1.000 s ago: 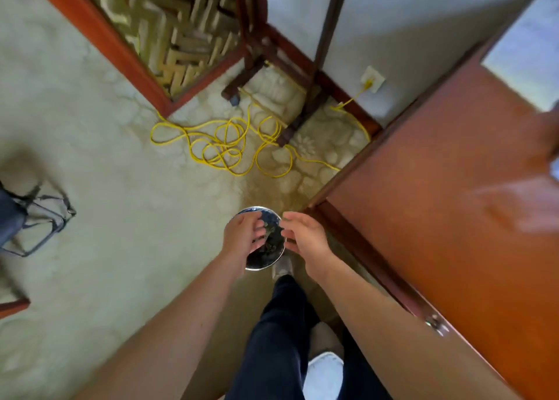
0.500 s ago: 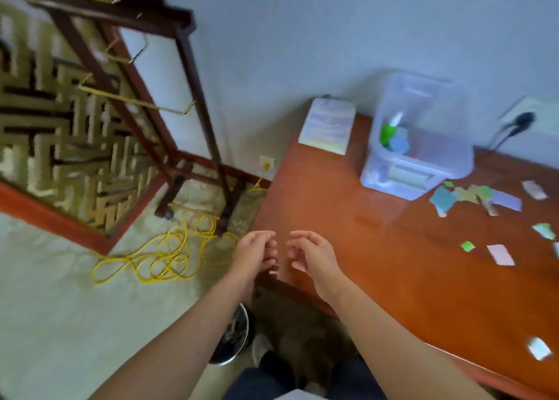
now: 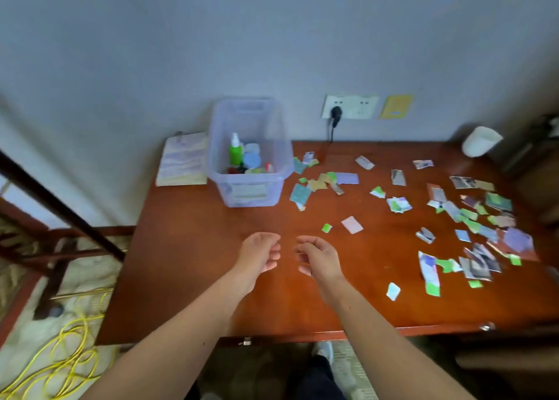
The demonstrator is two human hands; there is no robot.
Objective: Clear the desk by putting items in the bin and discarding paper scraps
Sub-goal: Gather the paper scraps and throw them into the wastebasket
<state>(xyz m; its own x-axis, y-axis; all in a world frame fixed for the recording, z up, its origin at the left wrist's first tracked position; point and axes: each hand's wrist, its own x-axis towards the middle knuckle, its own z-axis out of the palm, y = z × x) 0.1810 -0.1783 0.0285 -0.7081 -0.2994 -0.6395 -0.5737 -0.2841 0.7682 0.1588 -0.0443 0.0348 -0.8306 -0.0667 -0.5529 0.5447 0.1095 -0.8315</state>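
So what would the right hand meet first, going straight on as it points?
Probably the clear bin, near its front corner; only bare desk lies between it and the right hand. Depth unclear.

On the desk, the bin stands at the back left, paper scraps scattered to its right
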